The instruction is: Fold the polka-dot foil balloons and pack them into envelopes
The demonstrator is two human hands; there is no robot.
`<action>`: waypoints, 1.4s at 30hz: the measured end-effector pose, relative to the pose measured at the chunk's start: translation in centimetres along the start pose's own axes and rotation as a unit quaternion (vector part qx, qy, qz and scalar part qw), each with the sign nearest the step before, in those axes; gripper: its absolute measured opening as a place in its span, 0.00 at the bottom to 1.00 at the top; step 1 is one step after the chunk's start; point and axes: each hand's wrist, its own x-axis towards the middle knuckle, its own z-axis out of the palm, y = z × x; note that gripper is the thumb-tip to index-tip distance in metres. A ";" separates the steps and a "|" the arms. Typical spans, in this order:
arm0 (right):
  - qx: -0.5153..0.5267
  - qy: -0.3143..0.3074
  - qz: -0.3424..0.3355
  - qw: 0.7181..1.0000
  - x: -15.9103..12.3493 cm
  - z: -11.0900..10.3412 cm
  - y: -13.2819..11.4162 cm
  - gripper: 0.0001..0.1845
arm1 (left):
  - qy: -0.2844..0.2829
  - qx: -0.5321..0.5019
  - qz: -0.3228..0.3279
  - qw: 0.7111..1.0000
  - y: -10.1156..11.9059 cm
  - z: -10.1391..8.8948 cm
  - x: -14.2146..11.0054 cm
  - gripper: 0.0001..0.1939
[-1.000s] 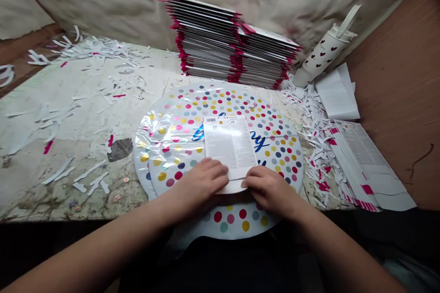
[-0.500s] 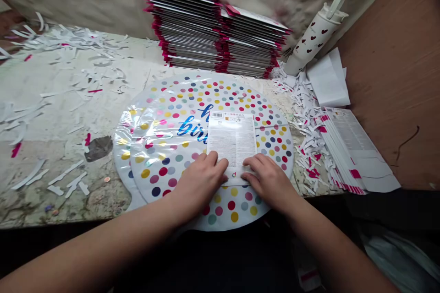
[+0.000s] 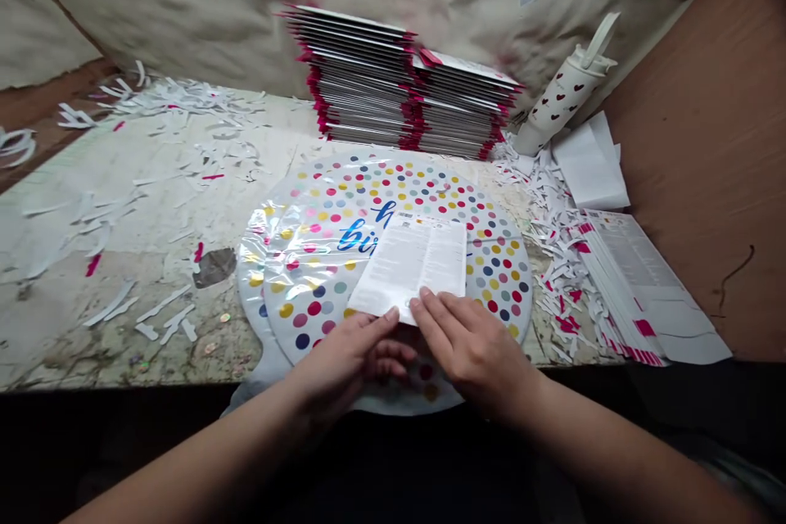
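Observation:
A flat white printed packet (image 3: pixel 410 266) is held over the foil balloons (image 3: pixel 491 278), its near edge raised toward me. The balloons are flat, white with coloured dots, stacked on the table, and carry blue lettering partly covered by the packet. My left hand (image 3: pixel 359 356) grips the packet's near edge, thumb on top and fingers curled underneath. My right hand (image 3: pixel 470 340) lies with its fingers together over the near edge, beside the left thumb; its thumb is hidden.
Behind the balloons stand two tall stacks of pink-edged packets (image 3: pixel 362 82). A white tumbler with hearts (image 3: pixel 556 102) leans back right, near white paper sheets (image 3: pixel 590 162). Printed packets (image 3: pixel 644 286) fan out at the right. Paper strips (image 3: pixel 178 102) litter the table (image 3: pixel 147 237).
The packet has gone from lying flat on the balloons to being lifted and tilted at its near edge. My left hand has turned with its fingers under it; my right fingers moved onto it.

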 end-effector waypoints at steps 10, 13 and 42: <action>0.028 0.086 0.050 0.995 -0.7 0.8 -1.1 0.15 | 0.043 -0.289 -0.029 0.956 0.0 -0.2 1.5 0.09; 0.065 0.086 0.052 0.993 -0.7 0.5 -1.0 0.17 | 0.024 -0.262 -0.013 0.965 -0.4 -0.1 1.4 0.09; 0.490 0.157 0.237 0.824 3.6 -3.9 6.0 0.11 | 0.163 0.464 0.573 0.656 7.9 0.5 -5.0 0.10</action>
